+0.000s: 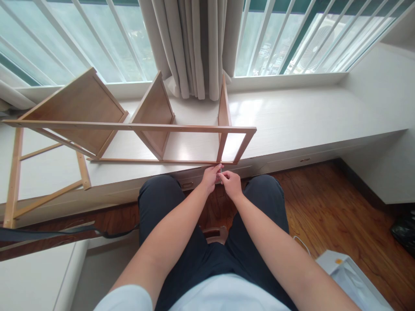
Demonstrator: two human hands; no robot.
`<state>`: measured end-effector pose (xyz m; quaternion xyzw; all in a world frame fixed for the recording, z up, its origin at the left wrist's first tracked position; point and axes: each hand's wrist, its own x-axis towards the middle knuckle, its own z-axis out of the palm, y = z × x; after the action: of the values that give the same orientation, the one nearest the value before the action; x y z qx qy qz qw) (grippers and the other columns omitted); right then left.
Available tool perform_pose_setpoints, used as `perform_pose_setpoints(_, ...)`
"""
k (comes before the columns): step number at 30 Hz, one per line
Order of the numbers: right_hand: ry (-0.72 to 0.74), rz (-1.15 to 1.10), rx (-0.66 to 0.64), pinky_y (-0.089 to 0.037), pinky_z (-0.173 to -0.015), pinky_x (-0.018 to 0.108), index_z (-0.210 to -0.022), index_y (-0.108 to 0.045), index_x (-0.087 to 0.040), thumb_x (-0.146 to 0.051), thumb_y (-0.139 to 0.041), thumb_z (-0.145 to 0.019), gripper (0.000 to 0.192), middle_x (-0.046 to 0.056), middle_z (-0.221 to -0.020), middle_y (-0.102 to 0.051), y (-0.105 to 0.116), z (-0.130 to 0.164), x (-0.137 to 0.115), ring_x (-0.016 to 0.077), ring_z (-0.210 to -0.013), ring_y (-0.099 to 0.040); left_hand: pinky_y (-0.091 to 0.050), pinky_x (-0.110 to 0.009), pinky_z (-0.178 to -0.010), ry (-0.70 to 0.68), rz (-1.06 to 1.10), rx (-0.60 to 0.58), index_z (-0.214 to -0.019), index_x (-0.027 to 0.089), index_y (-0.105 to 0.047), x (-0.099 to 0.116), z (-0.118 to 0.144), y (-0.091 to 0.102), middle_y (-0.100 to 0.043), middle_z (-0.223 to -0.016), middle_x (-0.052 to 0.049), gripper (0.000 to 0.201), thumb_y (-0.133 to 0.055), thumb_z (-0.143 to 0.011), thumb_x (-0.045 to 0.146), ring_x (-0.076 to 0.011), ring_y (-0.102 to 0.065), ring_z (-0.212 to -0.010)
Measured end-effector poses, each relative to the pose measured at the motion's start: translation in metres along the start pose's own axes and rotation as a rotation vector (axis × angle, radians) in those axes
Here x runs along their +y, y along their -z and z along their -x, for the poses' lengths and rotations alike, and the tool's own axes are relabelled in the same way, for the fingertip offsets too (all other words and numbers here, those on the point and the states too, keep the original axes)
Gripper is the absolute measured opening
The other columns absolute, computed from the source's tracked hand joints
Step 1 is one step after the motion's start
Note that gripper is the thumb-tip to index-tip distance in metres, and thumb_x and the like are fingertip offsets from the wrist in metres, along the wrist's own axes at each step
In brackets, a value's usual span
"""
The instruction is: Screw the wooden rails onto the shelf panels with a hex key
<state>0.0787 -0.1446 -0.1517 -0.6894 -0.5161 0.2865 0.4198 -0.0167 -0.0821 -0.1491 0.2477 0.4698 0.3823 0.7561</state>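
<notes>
Wooden shelf frame (129, 127) at ledge (308, 116) edge, both hands' grips (221, 176) pinching its lower rail

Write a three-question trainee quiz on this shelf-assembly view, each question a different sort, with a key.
1. True or false: the wooden shelf frame lies on its side on the white window bench.
2. Where do the left hand and right hand meet?
A. at the curtain
B. at the frame's lower rail, near its right end
C. on the floor
3. Fill in: the fingers pinch a small ____ tool, too small to identify.

Key: 1 true; 2 B; 3 green.
</notes>
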Motion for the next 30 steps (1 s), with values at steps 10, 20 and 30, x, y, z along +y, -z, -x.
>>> perform_pose_setpoints(10,-0.073,-0.005,0.097,-0.041,-0.065,0.028,-0.078,-0.065,-0.019,-0.055,-0.067,-0.082,0.036,0.001,-0.066,-0.065,-0.0010,-0.0005,0.0064,0.0170,-0.061,-0.057,-0.031,-0.017,-0.051,-0.013,-0.034,-0.004,-0.093,0.010,-0.070,-0.0005,0.0011,0.0004,-0.052,-0.065,0.005,0.033,-0.078,-0.082,0.041,-0.0037,-0.043,-0.053)
perform_pose_setpoints(20,-0.072,-0.018,0.031,-0.038,-0.064,0.028,-0.071,-0.065,-0.019,-0.055,-0.064,-0.084,0.038,0.001,-0.065,-0.064,0.0012,-0.0001,0.0054,0.0161,-0.061,-0.055,-0.031,-0.017,-0.050,-0.011,-0.048,-0.010,-0.095,0.010,-0.070,-0.0011,-0.0007,0.0024,-0.050,-0.065,0.005,0.029,-0.075,-0.085,0.037,-0.0035,-0.043,-0.053)
perform_pose_setpoints(30,-0.085,-0.090,-0.037,-0.041,-0.063,0.028,-0.073,-0.067,-0.019,-0.052,-0.060,-0.087,0.036,0.002,-0.063,-0.066,-0.0001,-0.0006,0.0024,0.0169,-0.059,-0.058,-0.035,-0.017,-0.051,-0.006,-0.071,0.004,-0.094,0.011,-0.067,-0.0022,-0.0015,0.0021,-0.052,-0.065,0.005,0.025,-0.070,-0.090,0.035,-0.0043,-0.045,-0.054)
